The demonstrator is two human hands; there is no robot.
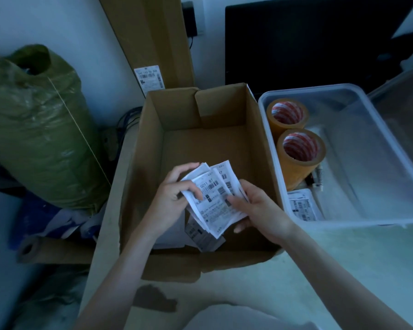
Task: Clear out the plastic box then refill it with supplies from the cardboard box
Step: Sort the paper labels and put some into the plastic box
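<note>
Here a fanned sheaf of printed labels [212, 198] is held over the open cardboard box [200, 144], pinched from both sides: the left hand [169, 198] is closed on its left edge, the right hand [260, 208] on its right. The slips are white, creased, barcoded. The plastic box [358, 96] lies directly to the right on the tabletop [343, 263], nearer the right hand, so a rightward carry is judged likely. Two tape rolls [298, 148] and a label packet [304, 206] are already seen inside it.

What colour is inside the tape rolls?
Red and white stripes inside both tape rolls, seen in the head view.
</note>
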